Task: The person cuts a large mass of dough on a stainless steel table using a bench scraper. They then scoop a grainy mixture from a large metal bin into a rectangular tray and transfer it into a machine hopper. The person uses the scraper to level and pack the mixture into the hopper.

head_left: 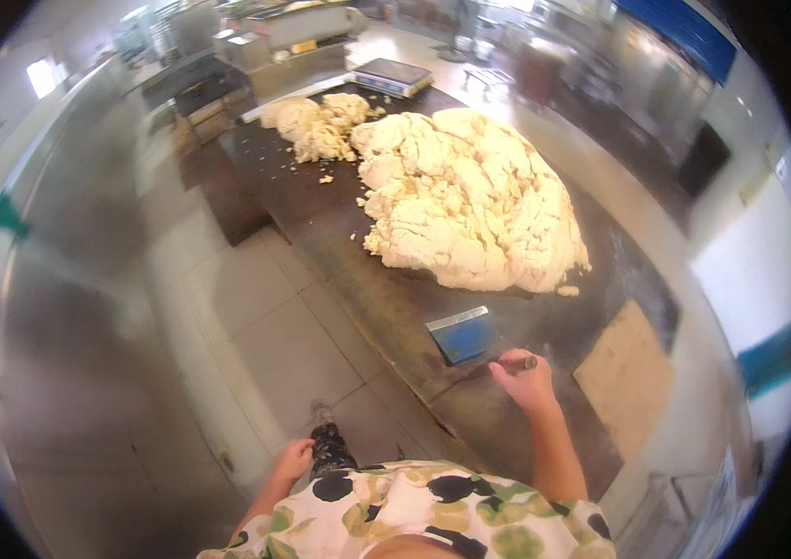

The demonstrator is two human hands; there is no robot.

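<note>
My right hand (527, 382) grips the dark handle of a thin tool (527, 363) low over the dark worktable (367, 312), just right of a blue scraper (465, 340) with a metal edge. My left hand (293, 456) hangs low beside my leg, fingers curled; whatever may be inside them is hidden. Beyond the scraper lies a large cracked mound of pale dough (470, 196), with a smaller crumbly heap (325, 126) at its upper left and scattered bits around both.
A scale (391, 76) sits on the table's far end. A tan board (623, 377) lies on the right. Tiled floor (265, 317) runs along the table's left side, beside a long steel surface (60, 373). Steel equipment (274, 42) stands at the back.
</note>
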